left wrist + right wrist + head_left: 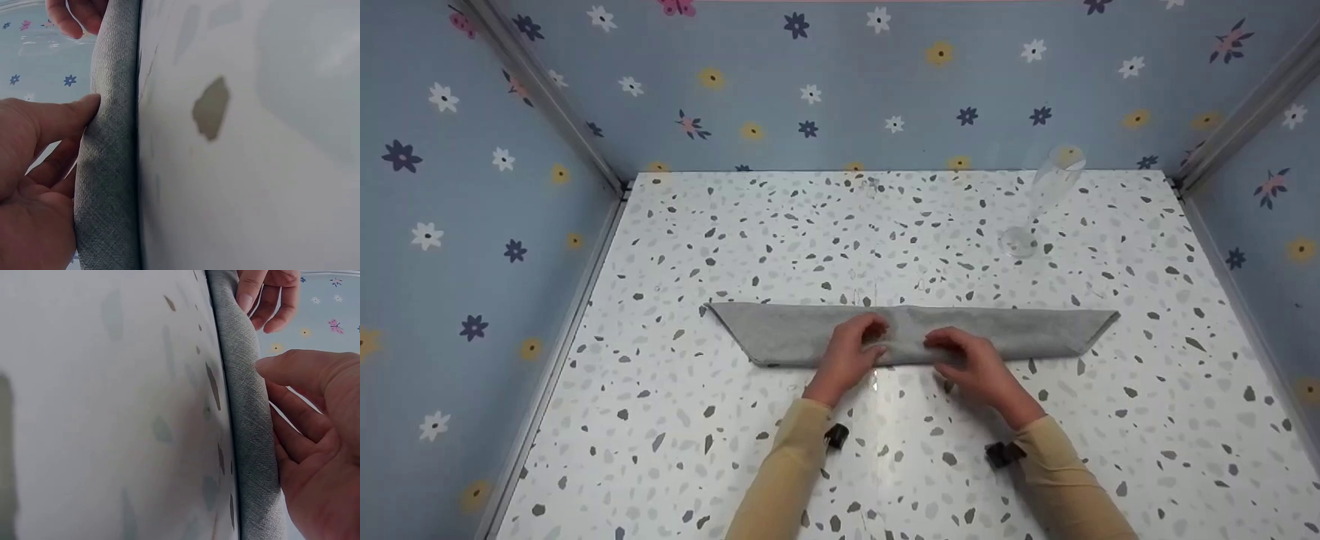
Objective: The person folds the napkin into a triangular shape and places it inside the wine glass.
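Lying crosswise on the white, stone-speckled desk (660, 465) is a grey cloth (909, 328), folded into a long, narrow strip with slanted ends, its far edge longer than the near one. From where I stand, the person's two hands are over its middle, near each other with a bit of bare cloth between them. The left hand (851, 349) is relaxed, its fingers gently bent and the thumb apart from them; the thumb tip touches the cloth's rounded near edge while the fingers reach behind it. The right hand (973, 367) mirrors it, thumb on the near edge and fingers beyond, neither hand closed tightly. Tan sleeves (787, 465) cover both forearms, with small black devices (1003, 454) by the wrists. Well apart from the hands, toward the far right of the desk, a clear, tall glass (1054, 184) stands upright on its round foot. Behind everything is a blue wall (855, 60) printed with white, yellow and dark flowers.
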Tool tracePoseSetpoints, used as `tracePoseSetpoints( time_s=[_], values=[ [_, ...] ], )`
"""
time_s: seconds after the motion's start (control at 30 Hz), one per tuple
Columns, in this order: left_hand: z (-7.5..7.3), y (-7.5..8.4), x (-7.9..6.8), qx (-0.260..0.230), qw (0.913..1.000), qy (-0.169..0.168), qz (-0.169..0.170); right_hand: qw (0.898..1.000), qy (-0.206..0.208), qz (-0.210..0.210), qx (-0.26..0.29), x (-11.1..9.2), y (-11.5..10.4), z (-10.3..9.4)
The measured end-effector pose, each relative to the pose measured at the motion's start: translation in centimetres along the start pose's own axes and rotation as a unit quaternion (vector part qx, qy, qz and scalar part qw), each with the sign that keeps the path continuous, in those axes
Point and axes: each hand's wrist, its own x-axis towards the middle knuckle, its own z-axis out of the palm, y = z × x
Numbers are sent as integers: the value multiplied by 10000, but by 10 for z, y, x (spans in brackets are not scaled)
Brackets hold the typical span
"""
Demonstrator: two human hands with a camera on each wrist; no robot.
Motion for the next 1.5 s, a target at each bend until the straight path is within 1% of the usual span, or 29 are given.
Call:
tracePoseSetpoints(
  time_s=[0.07,0.17,0.3,0.47,0.63,0.73,0.87,1.0,1.13,1.3,1.4,1.5],
  values=[
    [1,3,-1,54,9999,114,85,9999,-54,94,-19,1,0,0],
    [3,9,-3,177,9995,124,248,9996,-122,239,-74,3,-1,-2],
    [6,15,-5,239,9988,-17,422,9990,-166,399,-104,6,-2,-3],
    [9,16,-6,229,9985,-203,461,9975,-230,660,-17,9,-2,-3],
    [10,13,-5,242,9985,-284,408,9955,-274,891,183,10,-3,-4],
    [10,11,-4,243,9985,-343,352,9950,-259,943,201,11,-3,-5],
    [10,10,-1,220,9984,-471,235,9964,-249,816,6,14,-2,-5],
    [9,10,1,308,9978,-581,95,9967,-114,775,-195,15,-2,-2],
    [8,9,1,447,9971,-612,119,9975,-31,661,-244,15,1,1],
    [6,7,0,393,9972,-630,104,9984,8,506,-263,13,2,3],
    [6,7,-2,242,9973,-691,43,9983,-53,567,-116,11,1,2],
    [5,7,-5,70,9971,-761,-32,9963,-201,800,236,8,-1,0]
  ],
)
